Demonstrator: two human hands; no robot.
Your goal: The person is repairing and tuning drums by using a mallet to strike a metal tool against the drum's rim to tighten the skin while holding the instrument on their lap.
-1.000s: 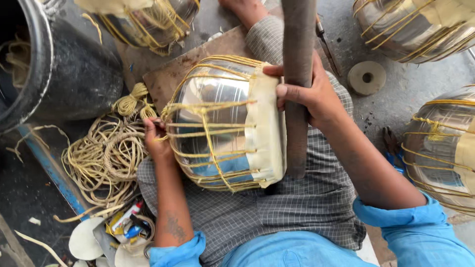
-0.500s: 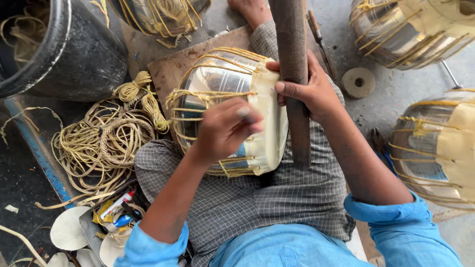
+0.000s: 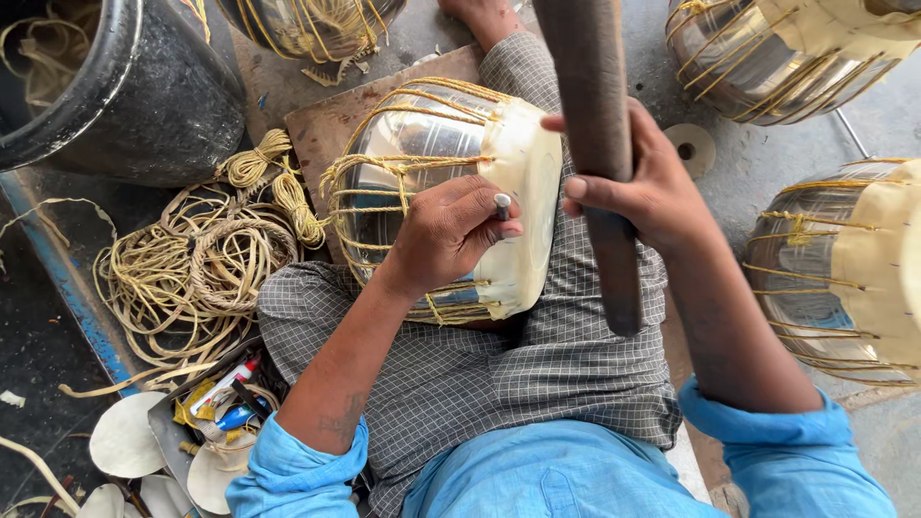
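Left hand (image 3: pixel 451 235) pinches a metal punch (image 3: pixel 502 203) against the strapped metal drum (image 3: pixel 436 192) lying across my lap. Right hand (image 3: pixel 643 177) is clamped around a thick wooden rod (image 3: pixel 600 144), just beside the drumhead.

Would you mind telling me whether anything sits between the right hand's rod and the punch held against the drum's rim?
Nothing visible does. The left hand pinches a small metal punch against the pale skin rim of the metal drum. The right hand grips the dark rod just beside it, with only open air between.
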